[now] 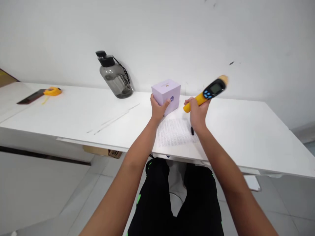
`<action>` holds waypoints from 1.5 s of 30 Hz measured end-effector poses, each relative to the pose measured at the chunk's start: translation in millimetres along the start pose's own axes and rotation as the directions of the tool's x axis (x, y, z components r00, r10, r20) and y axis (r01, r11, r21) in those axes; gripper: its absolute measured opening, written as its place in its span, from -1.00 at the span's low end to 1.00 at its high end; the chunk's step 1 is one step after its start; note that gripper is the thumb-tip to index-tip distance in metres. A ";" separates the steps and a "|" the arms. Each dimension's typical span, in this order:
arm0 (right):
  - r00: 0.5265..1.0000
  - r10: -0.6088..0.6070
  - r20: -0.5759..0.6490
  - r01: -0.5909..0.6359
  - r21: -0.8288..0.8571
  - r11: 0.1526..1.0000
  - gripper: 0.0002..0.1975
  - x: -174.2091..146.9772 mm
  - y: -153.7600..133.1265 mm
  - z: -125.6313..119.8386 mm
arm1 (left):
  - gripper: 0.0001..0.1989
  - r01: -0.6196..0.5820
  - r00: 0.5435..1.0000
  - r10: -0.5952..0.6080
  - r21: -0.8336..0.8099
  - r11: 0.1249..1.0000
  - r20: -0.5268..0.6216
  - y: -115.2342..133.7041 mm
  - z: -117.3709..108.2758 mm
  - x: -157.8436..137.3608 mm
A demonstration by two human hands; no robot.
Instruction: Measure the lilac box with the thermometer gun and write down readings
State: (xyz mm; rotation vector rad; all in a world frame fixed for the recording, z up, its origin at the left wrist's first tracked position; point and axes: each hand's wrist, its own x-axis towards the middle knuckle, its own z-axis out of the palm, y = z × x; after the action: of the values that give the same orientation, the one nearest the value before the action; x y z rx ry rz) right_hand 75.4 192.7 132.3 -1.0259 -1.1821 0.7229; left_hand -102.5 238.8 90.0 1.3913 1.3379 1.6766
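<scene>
My left hand (pixel 157 107) is closed round the lower left side of a lilac box (pixel 169 89) with a dark blue mark on its front. The box is on the white table (pixel 248 127), near the wall. In my right hand (pixel 198 113), above the table, is an infrared thermometer (pixel 213 89). Its yellow handle is in my fist, and its black head with a small screen and blue buttons points up and to the right. Below the box, between my forearms, lies a sheet of paper (pixel 173 132) covered in writing. A black pen (pixel 192 131) lies on it, partly hidden by my right wrist.
A grey see-through water bottle (pixel 115 78) with a black lid stands against the wall. Further left are a yellow tape measure (pixel 52 91) and a dark flat object (pixel 31 97). Beneath the table is a cardboard box (pixel 98 150). My legs are under the front edge.
</scene>
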 end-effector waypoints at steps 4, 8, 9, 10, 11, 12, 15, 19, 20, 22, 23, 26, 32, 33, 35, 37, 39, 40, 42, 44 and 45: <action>0.975 0.187 0.121 -0.206 0.166 0.964 -0.61 -17.9 1.4 29.2 | 0.00 0.045 0.992 -0.068 -0.213 0.976 -0.104 -14.3 0.9 12.8; 0.884 0.199 0.422 -0.312 0.218 0.925 -0.37 -36.4 6.9 30.5 | -0.04 0.053 0.994 -0.083 -0.365 0.930 -0.065 -25.5 0.1 25.7; 0.862 0.203 0.465 -0.335 0.222 0.916 -0.29 -38.4 8.4 29.4 | -0.04 0.077 0.994 -0.103 -0.395 0.915 -0.045 -27.4 -0.6 28.1; 0.847 0.207 0.490 -0.352 0.224 0.909 -0.23 -39.3 9.9 28.3 | -0.04 0.098 0.992 -0.122 -0.426 0.899 -0.028 -28.8 -1.2 30.0; 0.839 0.209 0.502 -0.361 0.226 0.905 -0.19 -39.3 11.4 27.2 | -0.05 0.111 0.991 -0.134 -0.459 0.882 -0.017 -29.5 -1.7 31.2; 0.838 0.207 0.505 -0.360 0.226 0.905 -0.17 -38.5 12.8 26.3 | -0.05 0.115 0.990 -0.139 -0.490 0.864 -0.012 -29.8 -1.9 31.9; 0.853 0.196 0.483 -0.329 0.208 0.921 -0.19 -35.6 15.5 24.8 | -0.05 0.117 0.989 -0.146 -0.552 0.826 -0.008 -28.2 -1.9 31.3; 0.873 0.226 0.432 -0.301 0.113 0.947 -0.22 -34.6 17.7 26.1 | -0.04 0.169 0.983 -0.181 -0.573 0.802 0.036 -25.9 -3.5 30.3; 0.872 0.229 0.433 -0.298 0.098 0.950 -0.21 -34.5 18.7 26.6 | -0.05 0.179 0.982 -0.181 -0.574 0.799 0.054 -25.8 -4.5 30.5; 0.869 0.218 0.444 -0.288 0.097 0.953 -0.20 -33.7 21.2 27.1 | -0.06 0.190 0.981 -0.170 -0.574 0.796 0.090 -25.7 -6.7 31.4; 0.869 0.208 0.449 -0.282 0.103 0.954 -0.19 -33.2 22.6 27.0 | -0.07 0.194 0.981 -0.164 -0.573 0.796 0.105 -25.3 -7.6 31.8; 0.866 0.198 0.459 -0.271 0.099 0.957 -0.20 -32.1 27.0 25.5 | -0.08 0.212 0.977 -0.165 -0.565 0.798 0.134 -21.1 -9.3 31.3; 0.874 0.149 0.463 -0.180 0.023 0.983 -0.22 -30.6 43.1 25.8 | -0.38 0.176 0.983 -0.118 -0.534 0.827 0.142 -11.2 -9.2 31.4; 0.873 0.129 0.471 -0.160 0.026 0.987 -0.20 -29.7 47.8 27.0 | -0.45 0.164 0.984 -0.097 -0.535 0.829 0.150 -11.6 -9.3 32.4; 0.865 0.098 0.493 -0.121 0.015 0.993 -0.17 -28.0 56.3 29.4 | -0.55 0.160 0.983 -0.085 -0.527 0.835 0.164 -12.2 -9.9 33.6; 0.857 0.074 0.511 -0.093 0.011 0.996 -0.14 -27.2 61.4 31.4 | -0.60 0.150 0.983 -0.069 -0.515 0.844 0.173 -11.1 -10.7 32.8; 0.848 0.052 0.528 -0.071 0.015 0.997 -0.12 -27.6 62.9 32.9 | -0.58 0.130 0.983 -0.044 -0.513 0.849 0.176 -9.0 -11.4 31.0; 0.842 0.041 0.538 -0.060 0.019 0.998 -0.12 -28.1 62.7 33.6 | -0.56 0.121 0.984 -0.032 -0.516 0.848 0.178 -8.0 -11.6 30.1; 0.833 0.022 0.552 -0.040 0.021 0.999 -0.10 -29.4 61.5 35.2 | -0.50 0.120 0.984 -0.030 -0.515 0.849 0.178 -6.0 -12.0 28.8; 0.838 0.017 0.545 -0.032 0.019 0.999 -0.10 -30.7 60.5 37.0 | -0.45 0.138 0.983 -0.061 -0.483 0.865 0.172 -3.6 -12.5 27.3; 0.843 0.018 0.537 -0.032 0.017 0.999 -0.11 -31.1 60.3 37.8 | -0.43 0.148 0.983 -0.079 -0.457 0.877 0.166 -2.1 -12.8 26.4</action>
State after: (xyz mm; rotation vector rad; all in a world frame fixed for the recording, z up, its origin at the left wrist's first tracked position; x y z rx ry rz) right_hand 34.3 198.3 66.6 -0.8367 -1.6382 1.0903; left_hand -122.7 258.7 98.3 1.0978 0.8387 1.6452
